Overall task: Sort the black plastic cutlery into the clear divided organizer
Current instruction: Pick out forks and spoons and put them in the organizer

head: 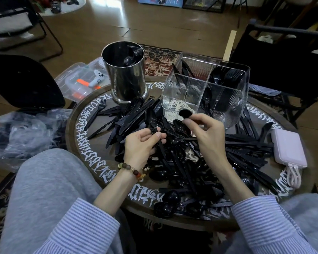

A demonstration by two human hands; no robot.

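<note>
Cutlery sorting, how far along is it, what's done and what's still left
Early on. Done: a few black pieces stand in the clear organizer, in its far and right compartments; the near-left one looks empty. In hand: the left hand grips a bunch of spoons, and the right hand pinches one spoon near the organizer. Left: the big loose pile across the round table.

Blurred spoon, buried handles, cut-off edges
The spoon pinched in the right hand is motion-smeared, its handle hidden behind the fingers; the left hand covers the handles of its spoon bundle; the steel cup shows only dim dark shapes inside; the plastic bag runs off the left edge
</note>
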